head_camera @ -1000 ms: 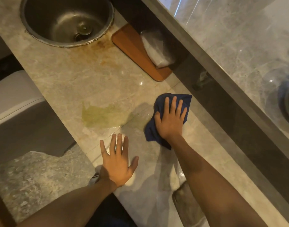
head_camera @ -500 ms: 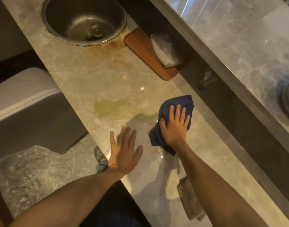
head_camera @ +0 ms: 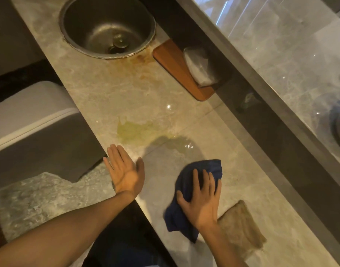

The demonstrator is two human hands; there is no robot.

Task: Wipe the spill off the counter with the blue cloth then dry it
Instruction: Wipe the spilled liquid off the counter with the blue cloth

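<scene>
A yellow-green spill (head_camera: 136,132) lies on the marble counter (head_camera: 111,89), with a clear wet patch (head_camera: 182,146) to its right. My right hand (head_camera: 202,201) presses flat on the crumpled blue cloth (head_camera: 186,182), which sits on the counter nearer to me than the spill and apart from it. My left hand (head_camera: 124,170) is at the counter's front edge, palm turned up, fingers apart, holding nothing. A beige cloth (head_camera: 242,226) lies flat just right of my right wrist.
A round steel sink (head_camera: 107,27) is set into the counter at the far end, with brown stains below its rim. A wooden board (head_camera: 177,70) holding a white bag (head_camera: 200,68) rests against the dark back ledge. A raised marble shelf (head_camera: 281,54) runs along the right.
My right hand has dragged the blue cloth toward me, away from the spill. My left hand has turned over from palm down to palm up.
</scene>
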